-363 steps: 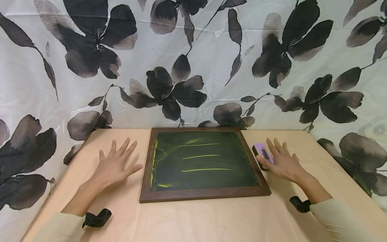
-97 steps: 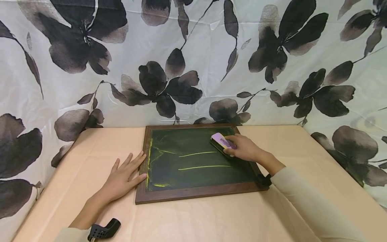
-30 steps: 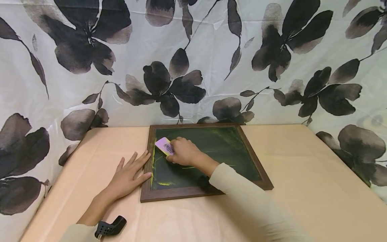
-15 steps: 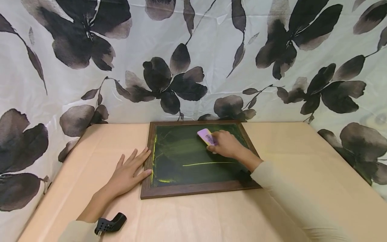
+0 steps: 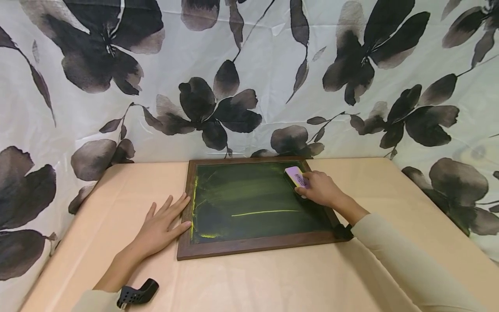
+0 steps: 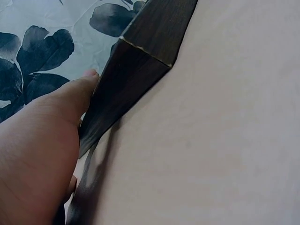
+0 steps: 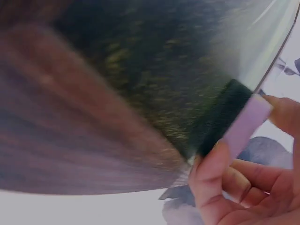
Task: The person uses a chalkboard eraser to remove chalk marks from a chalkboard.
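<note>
A small chalkboard [image 5: 249, 225] in a brown wooden frame lies on the table. One yellow chalk line [image 5: 265, 212] crosses its lower half, and yellow smudges run along its left side. At the upper right of the board my right hand [image 5: 321, 188] grips a chalkboard eraser [image 5: 295, 175] with a purple top. In the right wrist view, the eraser's dark felt [image 7: 225, 115] faces the board surface, with thumb and fingers on the purple part. My left hand [image 5: 160, 227] has its fingers spread, the fingertips resting on the frame's left edge.
A pale peach cloth covers the table [image 5: 249, 281]. Behind it hangs a white curtain [image 5: 273, 86] printed with dark flowers. A black wrist camera [image 5: 138, 294] sits on my left wrist, another [image 5: 343, 232] on my right.
My right hand picked up the eraser from right of the board and swept it across; the upper two chalk lines vanished. Lately it moved from left to right. My left hand came onto the frame.
</note>
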Tool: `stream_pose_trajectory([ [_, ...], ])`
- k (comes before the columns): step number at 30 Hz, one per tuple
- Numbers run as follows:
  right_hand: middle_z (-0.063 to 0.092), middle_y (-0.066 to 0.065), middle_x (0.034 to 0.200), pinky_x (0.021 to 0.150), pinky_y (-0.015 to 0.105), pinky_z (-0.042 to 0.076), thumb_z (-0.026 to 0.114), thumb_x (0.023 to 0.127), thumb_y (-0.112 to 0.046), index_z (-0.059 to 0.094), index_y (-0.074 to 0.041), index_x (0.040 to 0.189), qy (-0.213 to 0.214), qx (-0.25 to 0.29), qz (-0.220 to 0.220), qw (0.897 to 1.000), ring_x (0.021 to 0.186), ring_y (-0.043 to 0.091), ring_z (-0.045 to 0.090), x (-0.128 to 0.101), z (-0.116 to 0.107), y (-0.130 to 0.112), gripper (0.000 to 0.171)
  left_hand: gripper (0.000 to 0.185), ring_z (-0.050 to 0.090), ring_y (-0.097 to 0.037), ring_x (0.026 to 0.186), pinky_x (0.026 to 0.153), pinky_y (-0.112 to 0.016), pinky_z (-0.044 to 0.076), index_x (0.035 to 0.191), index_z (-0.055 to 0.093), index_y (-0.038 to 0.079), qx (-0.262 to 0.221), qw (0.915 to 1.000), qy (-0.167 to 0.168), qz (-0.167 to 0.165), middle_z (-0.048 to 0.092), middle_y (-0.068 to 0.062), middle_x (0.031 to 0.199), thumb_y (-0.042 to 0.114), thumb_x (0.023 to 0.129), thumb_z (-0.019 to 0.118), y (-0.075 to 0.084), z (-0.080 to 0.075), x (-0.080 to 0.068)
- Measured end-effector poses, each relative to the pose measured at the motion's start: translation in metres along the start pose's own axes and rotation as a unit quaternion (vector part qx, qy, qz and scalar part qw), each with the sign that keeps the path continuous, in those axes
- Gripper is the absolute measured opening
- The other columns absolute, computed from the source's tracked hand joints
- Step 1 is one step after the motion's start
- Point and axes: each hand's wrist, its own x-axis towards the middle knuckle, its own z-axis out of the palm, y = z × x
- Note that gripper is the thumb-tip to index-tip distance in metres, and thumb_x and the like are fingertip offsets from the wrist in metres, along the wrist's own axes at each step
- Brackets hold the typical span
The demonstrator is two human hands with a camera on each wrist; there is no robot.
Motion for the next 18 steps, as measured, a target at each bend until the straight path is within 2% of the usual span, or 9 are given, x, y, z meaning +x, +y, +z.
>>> stream_pose_trajectory([
  [5,0.058,0.005,0.07,0.054,0.035,0.039,0.067,0.086,-0.027,0.065,0.007,0.104,-0.002,0.023,0.002,1.0,0.063,0.021,0.051,0.001,0.003,0.005,0.039,0.071,0.018,-0.039,0.141,0.107,-0.066,0.002,0.152,0.03,0.018,0.002,1.0,-0.001,0.004,0.026,-0.006,0.156,0.05,0.094,0.054,-0.001,-0.001,-0.001],
  [9,0.052,0.002,0.063,0.05,0.03,0.031,0.067,0.085,-0.027,0.066,0.004,0.095,-0.006,0.029,-0.008,1.0,0.057,0.018,0.046,0.006,0.004,-0.004,0.032,0.071,0.017,-0.039,0.141,0.107,-0.065,0.001,0.153,0.029,0.019,0.002,1.0,-0.006,0.004,0.025,-0.006,0.156,0.05,0.094,0.053,-0.001,0.0,0.001],
  [12,0.053,0.001,0.062,0.048,0.029,0.03,0.067,0.085,-0.028,0.066,0.004,0.093,-0.008,0.028,-0.02,0.999,0.055,0.017,0.046,0.011,0.007,-0.02,0.032,0.07,0.017,-0.039,0.142,0.107,-0.065,0.001,0.153,0.029,0.019,0.002,1.0,-0.007,0.005,0.025,-0.006,0.156,0.05,0.094,0.053,-0.002,-0.002,0.0],
  [18,0.057,0.001,0.067,0.046,0.027,0.035,0.066,0.087,-0.03,0.066,0.001,0.092,-0.019,0.045,-0.042,0.998,0.055,0.015,0.05,0.02,0.02,-0.059,0.031,0.071,0.017,-0.038,0.142,0.107,-0.065,0.001,0.153,0.028,0.02,0.006,0.9999,-0.01,0.006,0.025,-0.006,0.156,0.051,0.094,0.052,-0.002,-0.002,-0.002],
])
